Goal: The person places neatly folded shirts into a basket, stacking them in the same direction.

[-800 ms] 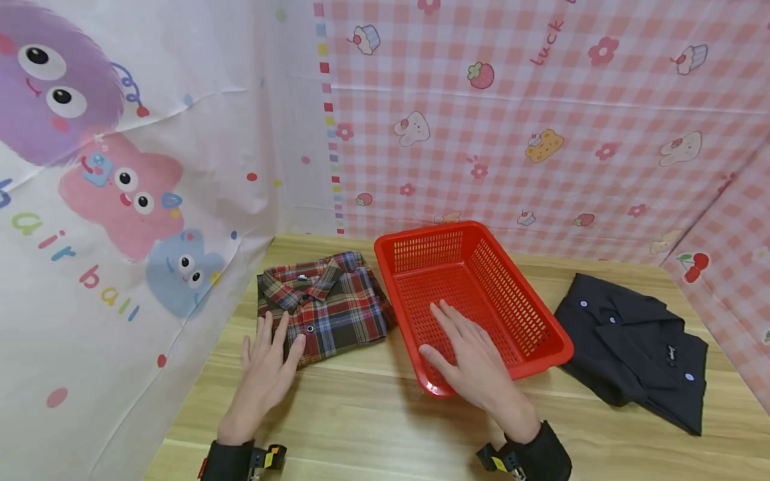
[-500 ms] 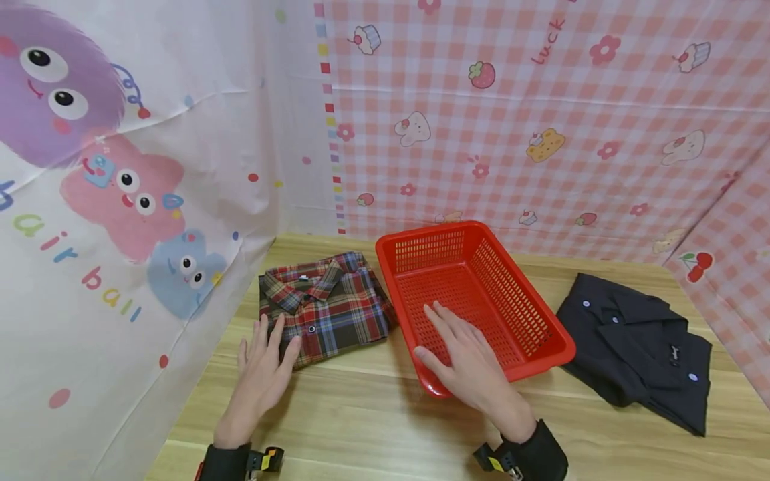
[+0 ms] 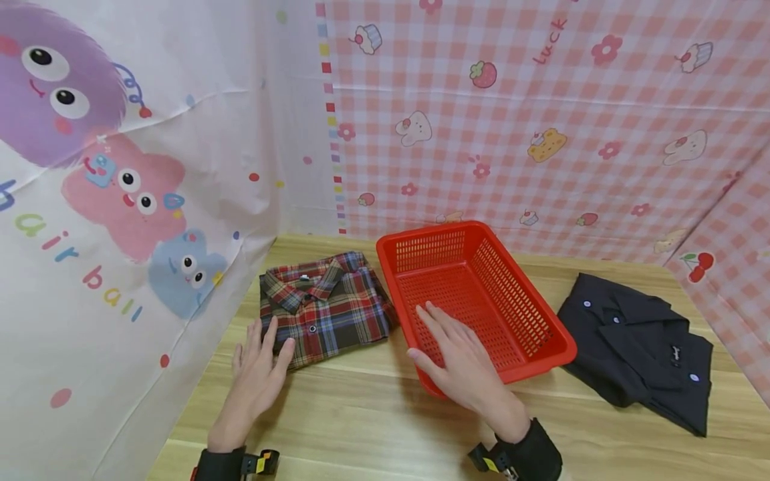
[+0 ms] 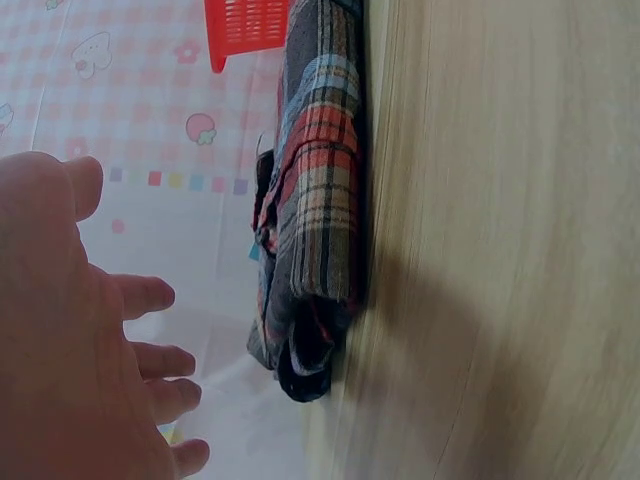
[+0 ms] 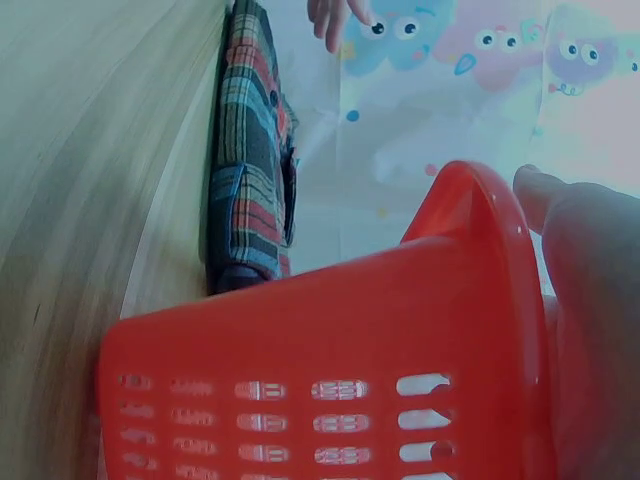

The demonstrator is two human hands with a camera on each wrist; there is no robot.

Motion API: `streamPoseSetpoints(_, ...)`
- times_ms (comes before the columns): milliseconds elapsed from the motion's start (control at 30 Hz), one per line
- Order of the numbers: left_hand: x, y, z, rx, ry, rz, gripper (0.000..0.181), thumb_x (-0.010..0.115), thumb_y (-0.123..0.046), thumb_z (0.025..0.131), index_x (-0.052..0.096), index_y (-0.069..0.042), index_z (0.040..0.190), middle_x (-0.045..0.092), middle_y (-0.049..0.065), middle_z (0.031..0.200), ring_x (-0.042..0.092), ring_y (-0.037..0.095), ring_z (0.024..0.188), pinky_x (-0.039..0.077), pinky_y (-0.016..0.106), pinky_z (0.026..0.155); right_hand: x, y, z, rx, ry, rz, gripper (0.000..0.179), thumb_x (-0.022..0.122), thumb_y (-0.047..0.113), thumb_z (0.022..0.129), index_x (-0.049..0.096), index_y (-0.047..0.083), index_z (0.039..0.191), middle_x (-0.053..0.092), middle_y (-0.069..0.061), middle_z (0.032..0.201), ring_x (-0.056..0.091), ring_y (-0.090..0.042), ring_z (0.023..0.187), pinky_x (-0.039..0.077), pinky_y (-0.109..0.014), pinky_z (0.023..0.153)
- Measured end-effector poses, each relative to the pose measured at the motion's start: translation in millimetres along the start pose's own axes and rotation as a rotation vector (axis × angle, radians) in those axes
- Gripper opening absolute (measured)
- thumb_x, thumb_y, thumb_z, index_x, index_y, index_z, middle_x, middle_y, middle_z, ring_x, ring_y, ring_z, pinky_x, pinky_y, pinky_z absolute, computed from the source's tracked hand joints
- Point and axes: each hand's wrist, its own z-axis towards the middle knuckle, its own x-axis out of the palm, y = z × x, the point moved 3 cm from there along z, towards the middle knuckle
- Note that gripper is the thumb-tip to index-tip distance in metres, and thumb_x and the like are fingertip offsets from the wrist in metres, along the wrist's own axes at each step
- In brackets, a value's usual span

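Observation:
A folded plaid shirt [image 3: 339, 304], collar at the far side, lies on the table at the left in the head view. My left hand [image 3: 257, 377] hovers at its near left corner with fingers spread; the left wrist view shows a gap between these fingers and the shirt's folded side [image 4: 325, 190]. To the right of the shirt stands a red slotted plastic basket [image 3: 399, 304] with nothing in it. Over its near left corner is my right hand [image 3: 463, 361], fingers extended and holding nothing. The right wrist view has that hand just beyond the basket's rim [image 5: 510, 270].
A folded black shirt [image 3: 637, 347] with light buttons lies right of the basket on the wooden table [image 3: 361, 427]. Behind the table hangs a pink checked cloth [image 3: 511, 133]; a white cartoon-printed cloth [image 3: 210, 153] borders the left side.
Both hands have drifted slightly left and a little back toward the person. The shirts and basket have stayed in place.

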Motion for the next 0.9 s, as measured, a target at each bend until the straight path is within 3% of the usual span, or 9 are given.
streamPoseSetpoints(900,-8.8,11.9,-4.5,-0.069,0.038,-0.054,0.072,0.023,-0.051,0.101,0.007,-0.004,0.153,-0.005,0.029,0.154,-0.002,0.05,0.136,0.006,0.07,0.104,13,25,5.9,-0.099,-0.006,0.008,0.07,0.038,0.061,0.093,0.029,0.023,0.151,0.03,-0.002,0.154,0.027,-0.02,0.137,0.031,-0.05,0.106)
